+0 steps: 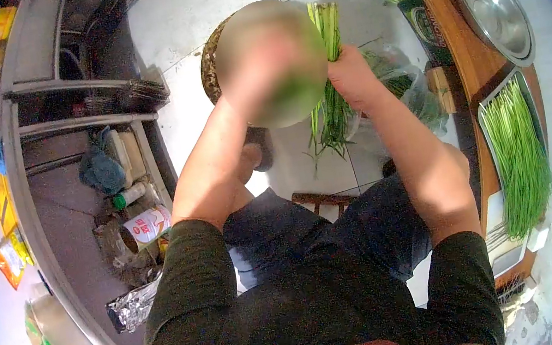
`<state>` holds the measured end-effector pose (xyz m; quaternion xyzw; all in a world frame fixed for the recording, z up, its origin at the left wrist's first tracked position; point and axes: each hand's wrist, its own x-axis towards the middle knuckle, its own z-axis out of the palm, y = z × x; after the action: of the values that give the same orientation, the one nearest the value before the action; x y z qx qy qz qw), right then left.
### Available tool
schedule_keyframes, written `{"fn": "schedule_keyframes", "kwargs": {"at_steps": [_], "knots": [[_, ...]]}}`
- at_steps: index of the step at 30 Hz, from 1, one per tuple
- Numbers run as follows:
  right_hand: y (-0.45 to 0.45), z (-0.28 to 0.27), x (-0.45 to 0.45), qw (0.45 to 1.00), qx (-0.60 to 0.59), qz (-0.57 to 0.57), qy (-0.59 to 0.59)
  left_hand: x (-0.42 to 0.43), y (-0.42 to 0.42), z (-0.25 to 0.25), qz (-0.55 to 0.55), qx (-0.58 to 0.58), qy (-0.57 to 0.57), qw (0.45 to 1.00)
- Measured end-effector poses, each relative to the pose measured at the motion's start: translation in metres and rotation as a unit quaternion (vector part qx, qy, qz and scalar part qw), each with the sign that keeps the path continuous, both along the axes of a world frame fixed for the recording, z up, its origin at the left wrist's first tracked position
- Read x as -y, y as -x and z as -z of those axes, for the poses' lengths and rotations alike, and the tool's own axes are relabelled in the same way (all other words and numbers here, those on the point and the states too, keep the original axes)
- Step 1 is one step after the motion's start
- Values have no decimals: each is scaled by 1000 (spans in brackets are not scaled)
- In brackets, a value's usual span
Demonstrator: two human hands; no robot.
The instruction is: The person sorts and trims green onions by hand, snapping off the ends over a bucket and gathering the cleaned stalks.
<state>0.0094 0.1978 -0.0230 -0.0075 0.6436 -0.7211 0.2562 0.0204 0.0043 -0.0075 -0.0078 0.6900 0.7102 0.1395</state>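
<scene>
"What's at the left?"
"A brown, speckled, curved rim (pixel 209 75), mostly lost in a round blur."
"And the left hand (pixel 268 59)?"
"Blurred too; I can't tell whether it grips anything. Beside it, long, thin green stalks (pixel 327 25) stand bunched in the right hand's (pixel 351 78) closed grasp. Its forearm partly hides a clear plastic bag (pixel 431 103)."

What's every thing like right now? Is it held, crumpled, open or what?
Right hand: closed around the green bunch
Green bunch: held
Left hand: too blurred to tell
Laid-out stalks: side by side
Metal basin: uncovered
Blue cloth: crumpled
Foil: crinkled
</scene>
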Motion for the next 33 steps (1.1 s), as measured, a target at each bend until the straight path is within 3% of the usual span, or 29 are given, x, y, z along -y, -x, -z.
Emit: {"fn": "schedule_keyframes", "kwargs": {"at_steps": [5, 19, 22, 29, 33], "knots": [[-2, -4, 1, 1000, 6, 4, 2, 18, 17, 39, 113, -146, 72, 980], [-2, -9, 2, 999, 36, 23, 13, 9, 0, 21, 55, -47, 98, 993], [0, 0, 1, 998, 41, 36, 41, 12, 1, 26, 53, -38, 0, 998], [-1, -6, 0, 999, 11, 44, 29, 39, 13, 35, -9, -61, 183, 981], [-2, -11, 1, 999, 13, 39, -7, 34, 7, 38, -26, -109, 209, 971]]}}
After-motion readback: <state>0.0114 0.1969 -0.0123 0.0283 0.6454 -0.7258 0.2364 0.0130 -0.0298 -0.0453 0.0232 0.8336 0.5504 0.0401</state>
